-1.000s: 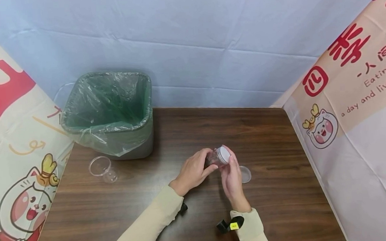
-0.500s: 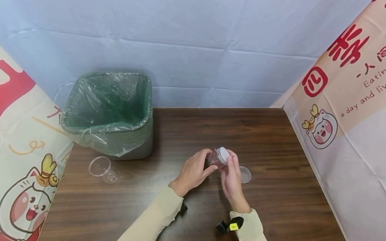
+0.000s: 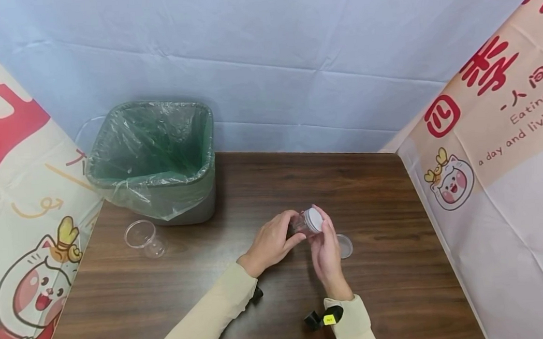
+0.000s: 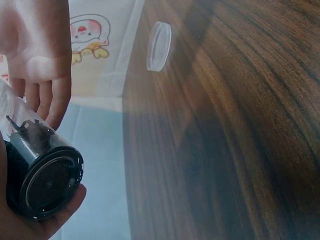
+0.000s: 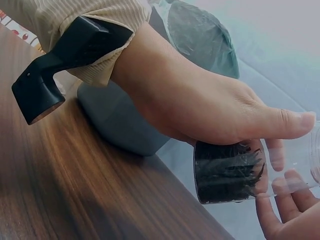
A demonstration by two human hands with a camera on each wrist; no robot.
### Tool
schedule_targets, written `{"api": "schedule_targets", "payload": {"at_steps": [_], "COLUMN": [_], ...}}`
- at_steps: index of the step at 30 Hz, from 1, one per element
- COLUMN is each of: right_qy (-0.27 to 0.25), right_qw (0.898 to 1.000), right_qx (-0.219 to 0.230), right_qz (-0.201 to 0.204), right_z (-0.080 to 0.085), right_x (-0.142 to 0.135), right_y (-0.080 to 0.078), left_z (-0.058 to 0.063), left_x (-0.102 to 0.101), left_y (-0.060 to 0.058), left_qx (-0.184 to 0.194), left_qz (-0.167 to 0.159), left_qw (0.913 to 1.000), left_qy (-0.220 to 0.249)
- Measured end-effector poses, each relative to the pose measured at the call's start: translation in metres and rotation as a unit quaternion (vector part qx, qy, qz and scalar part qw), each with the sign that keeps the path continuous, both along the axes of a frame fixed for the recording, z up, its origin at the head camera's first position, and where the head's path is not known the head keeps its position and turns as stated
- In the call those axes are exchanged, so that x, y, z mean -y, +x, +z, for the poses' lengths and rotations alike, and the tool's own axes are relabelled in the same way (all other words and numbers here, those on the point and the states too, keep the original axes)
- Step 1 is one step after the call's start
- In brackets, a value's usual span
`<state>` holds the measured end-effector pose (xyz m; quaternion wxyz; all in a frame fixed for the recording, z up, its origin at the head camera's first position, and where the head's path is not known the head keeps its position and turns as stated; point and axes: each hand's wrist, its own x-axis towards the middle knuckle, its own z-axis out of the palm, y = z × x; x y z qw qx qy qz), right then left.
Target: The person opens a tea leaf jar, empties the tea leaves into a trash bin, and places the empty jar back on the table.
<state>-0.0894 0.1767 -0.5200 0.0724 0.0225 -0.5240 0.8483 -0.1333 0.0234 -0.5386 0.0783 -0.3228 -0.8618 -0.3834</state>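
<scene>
In the head view, my left hand (image 3: 268, 242) grips the body of a clear plastic jar (image 3: 299, 225), holding it tilted over the table. Dark, dry shreds like loose tea leaves (image 5: 227, 167) fill its base end in the right wrist view. The jar's round white top (image 3: 314, 220) faces right, towards my right hand (image 3: 327, 251). That hand's fingers (image 5: 285, 205) curl round the neck end from below, with its thumb at the edge of the white top. A clear round lid (image 3: 344, 246) lies on the table, just right of my right hand.
A grey bin (image 3: 199, 207) with a green plastic liner stands at the back left. In front of it is a clear stemmed cup (image 3: 141, 235). Printed cloth walls (image 3: 450, 187) border the wooden table (image 3: 390, 286) at the sides, and a pale cloth hangs behind.
The right hand's fingers have shifted a little at the edge of the white top. The left hand still holds the jar in nearly the same place.
</scene>
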Motion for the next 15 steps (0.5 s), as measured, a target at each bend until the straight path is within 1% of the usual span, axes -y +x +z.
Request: {"api": "schedule_targets", "payload": {"at_steps": [4,7,12,15], "right_qy": [-0.015,-0.029,-0.03,-0.022], "right_qw": [1.0,0.999,0.999,0.999], "right_qx": [-0.024,-0.035,-0.014,-0.004], "right_qz": [0.006,-0.002,-0.026,-0.027], "right_z": [-0.0015,-0.002,-0.0004,0.0001], "right_x": [0.0001,0.0011,0.0026,0.0027], "right_y": [0.0012,0.0025,0.0035,0.0027], "left_z": [0.001,0.0009,-0.0001,0.0001], "left_x": [0.001,0.0003,-0.0016,-0.001], "left_y": [-0.0001,0.0001,0.0002,0.0002], "left_qx": [-0.003,-0.007,-0.006,-0.004], "left_qz": [-0.005,-0.007,-0.004,-0.003], "left_qw": [1.0,1.0,1.0,1.0], "left_qy": [-0.001,-0.002,-0.003,-0.002]}}
